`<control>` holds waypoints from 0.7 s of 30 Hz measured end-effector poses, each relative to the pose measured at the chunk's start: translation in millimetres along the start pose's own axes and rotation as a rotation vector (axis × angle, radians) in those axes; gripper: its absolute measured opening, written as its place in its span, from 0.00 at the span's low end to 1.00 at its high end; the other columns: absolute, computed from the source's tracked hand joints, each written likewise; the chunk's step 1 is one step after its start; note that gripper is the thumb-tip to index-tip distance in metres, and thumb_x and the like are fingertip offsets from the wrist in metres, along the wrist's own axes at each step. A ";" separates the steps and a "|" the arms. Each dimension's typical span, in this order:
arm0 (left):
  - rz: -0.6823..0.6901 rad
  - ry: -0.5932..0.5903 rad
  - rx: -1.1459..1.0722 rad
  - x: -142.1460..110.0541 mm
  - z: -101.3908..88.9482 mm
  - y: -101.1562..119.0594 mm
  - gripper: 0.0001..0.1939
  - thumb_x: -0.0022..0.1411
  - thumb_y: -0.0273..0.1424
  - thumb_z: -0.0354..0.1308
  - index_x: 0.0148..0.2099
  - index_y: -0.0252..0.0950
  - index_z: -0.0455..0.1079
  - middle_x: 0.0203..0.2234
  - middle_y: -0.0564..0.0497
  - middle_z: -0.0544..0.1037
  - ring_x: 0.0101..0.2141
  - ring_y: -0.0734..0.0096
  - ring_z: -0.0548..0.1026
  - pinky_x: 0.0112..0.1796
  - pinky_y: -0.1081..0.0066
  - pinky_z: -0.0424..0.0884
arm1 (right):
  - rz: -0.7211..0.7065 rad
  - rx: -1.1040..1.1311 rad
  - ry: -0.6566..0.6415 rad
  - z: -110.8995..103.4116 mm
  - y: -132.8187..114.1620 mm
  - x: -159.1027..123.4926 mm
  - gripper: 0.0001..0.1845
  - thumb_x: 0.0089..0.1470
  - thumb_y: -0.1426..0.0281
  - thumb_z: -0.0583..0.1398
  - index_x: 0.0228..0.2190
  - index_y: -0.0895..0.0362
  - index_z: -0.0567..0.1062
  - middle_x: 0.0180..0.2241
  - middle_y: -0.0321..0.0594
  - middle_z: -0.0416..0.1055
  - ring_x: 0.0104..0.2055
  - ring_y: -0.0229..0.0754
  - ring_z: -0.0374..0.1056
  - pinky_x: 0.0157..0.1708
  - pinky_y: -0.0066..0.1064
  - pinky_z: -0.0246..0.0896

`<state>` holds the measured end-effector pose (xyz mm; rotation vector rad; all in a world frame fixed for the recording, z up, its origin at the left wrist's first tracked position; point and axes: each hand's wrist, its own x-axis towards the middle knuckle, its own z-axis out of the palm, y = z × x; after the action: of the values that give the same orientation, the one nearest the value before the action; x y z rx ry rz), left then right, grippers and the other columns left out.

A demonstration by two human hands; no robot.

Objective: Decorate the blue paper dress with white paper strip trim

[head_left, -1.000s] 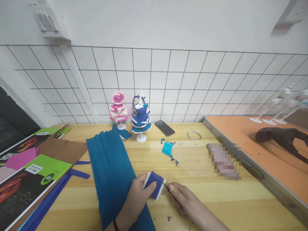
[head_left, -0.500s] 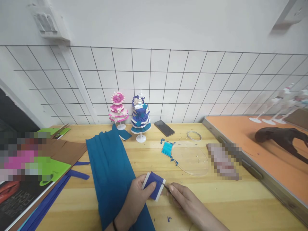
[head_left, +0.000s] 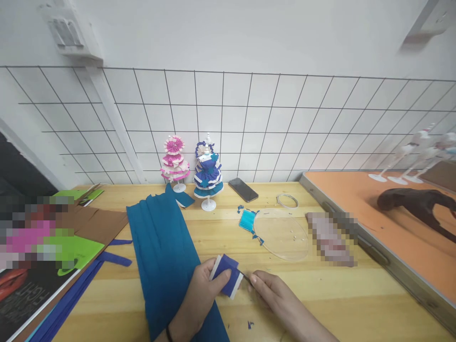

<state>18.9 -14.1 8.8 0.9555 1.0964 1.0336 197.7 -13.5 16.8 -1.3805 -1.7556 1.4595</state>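
Note:
My left hand (head_left: 203, 287) grips a small folded piece of dark blue paper (head_left: 228, 273) with white edges, thumb on top, just above the wooden table (head_left: 320, 294). My right hand (head_left: 272, 292) is closed beside it on the right, pinching a thin dark tool (head_left: 244, 275) whose tip touches the blue piece's right edge. My left wrist rests over a long teal sheet of crepe paper (head_left: 162, 247) that runs from the table's front toward the back.
Two small paper-dress figures, pink (head_left: 174, 161) and blue (head_left: 208, 173), stand at the back by a wire grid. A phone (head_left: 243, 189), a clear oval plate (head_left: 281, 233), a light blue paper bit (head_left: 247, 220) and a wire coil (head_left: 288, 201) lie behind. Booklets (head_left: 32, 285) lie left, an orange board (head_left: 392, 223) right.
Both hands with the blue piece have shifted very slightly left; the tool's tip stays at the piece's right edge. Nothing else has moved.

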 end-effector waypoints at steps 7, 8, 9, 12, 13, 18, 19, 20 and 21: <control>-0.027 -0.016 -0.082 0.1 0.2 0.2 0.15 0.48 0.36 0.62 0.35 0.30 0.70 0.25 0.48 0.77 0.27 0.66 0.74 0.31 0.68 0.70 | -0.012 0.005 0.011 -0.5 -6.7 -2.8 0.22 0.56 0.53 0.46 0.21 0.56 0.58 0.20 0.30 0.52 0.24 0.35 0.50 0.25 0.25 0.47; -0.028 -0.014 -0.086 0.5 -0.1 -0.1 0.15 0.47 0.36 0.62 0.35 0.30 0.70 0.25 0.48 0.77 0.27 0.66 0.74 0.31 0.68 0.70 | -0.016 0.003 0.013 -0.8 -8.4 -3.6 0.22 0.56 0.53 0.46 0.21 0.56 0.59 0.20 0.31 0.52 0.25 0.36 0.51 0.26 0.25 0.48; -0.029 -0.010 -0.090 0.8 -0.3 -0.3 0.15 0.47 0.36 0.62 0.35 0.30 0.70 0.25 0.48 0.77 0.26 0.67 0.74 0.31 0.69 0.70 | -0.021 0.004 0.013 -1.2 -9.7 -4.2 0.22 0.56 0.54 0.46 0.20 0.56 0.59 0.21 0.31 0.53 0.26 0.36 0.52 0.27 0.25 0.48; -0.050 -0.005 -0.116 0.7 -0.8 0.9 0.16 0.46 0.37 0.63 0.34 0.30 0.70 0.24 0.47 0.77 0.26 0.67 0.74 0.30 0.69 0.69 | -0.018 0.030 -0.005 -2.1 -10.4 -5.0 0.23 0.56 0.53 0.46 0.21 0.56 0.60 0.20 0.30 0.52 0.24 0.35 0.50 0.25 0.25 0.47; -0.060 -0.005 -0.133 0.4 -1.0 1.8 0.16 0.46 0.37 0.63 0.34 0.30 0.70 0.24 0.47 0.77 0.26 0.67 0.74 0.29 0.70 0.69 | -0.012 0.051 -0.018 -2.2 -9.3 -4.8 0.23 0.56 0.53 0.46 0.21 0.57 0.60 0.19 0.29 0.50 0.23 0.34 0.49 0.23 0.24 0.46; -0.128 -0.065 -0.243 -1.0 -1.9 6.8 0.16 0.45 0.36 0.64 0.32 0.30 0.70 0.23 0.48 0.76 0.24 0.70 0.73 0.26 0.73 0.67 | 0.062 0.260 -0.130 -0.5 0.3 -3.0 0.23 0.55 0.50 0.46 0.24 0.56 0.61 0.16 0.25 0.45 0.17 0.30 0.39 0.15 0.23 0.33; -0.136 -0.094 -0.258 -1.3 -1.8 7.4 0.15 0.45 0.36 0.64 0.32 0.30 0.70 0.23 0.47 0.76 0.23 0.71 0.73 0.25 0.74 0.67 | 0.072 0.289 -0.147 0.1 1.3 -2.7 0.24 0.54 0.49 0.46 0.24 0.56 0.61 0.15 0.25 0.44 0.16 0.30 0.38 0.14 0.23 0.32; -0.137 -0.125 -0.268 -1.7 -1.6 8.0 0.15 0.46 0.36 0.63 0.32 0.30 0.70 0.23 0.47 0.76 0.23 0.71 0.73 0.25 0.74 0.66 | 0.079 0.306 -0.158 0.8 1.5 -2.6 0.24 0.53 0.48 0.46 0.25 0.56 0.61 0.15 0.24 0.45 0.15 0.29 0.38 0.13 0.23 0.31; -0.132 -0.153 -0.274 -2.3 -1.1 8.6 0.14 0.47 0.36 0.63 0.32 0.29 0.70 0.24 0.46 0.76 0.24 0.71 0.73 0.25 0.74 0.66 | 0.085 0.314 -0.163 1.6 0.9 -2.7 0.24 0.53 0.47 0.47 0.25 0.56 0.62 0.14 0.24 0.45 0.14 0.29 0.37 0.12 0.22 0.31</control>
<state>16.0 -14.1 17.3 0.7199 0.8536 0.9571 197.8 -16.7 16.1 -1.2133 -1.4923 1.8481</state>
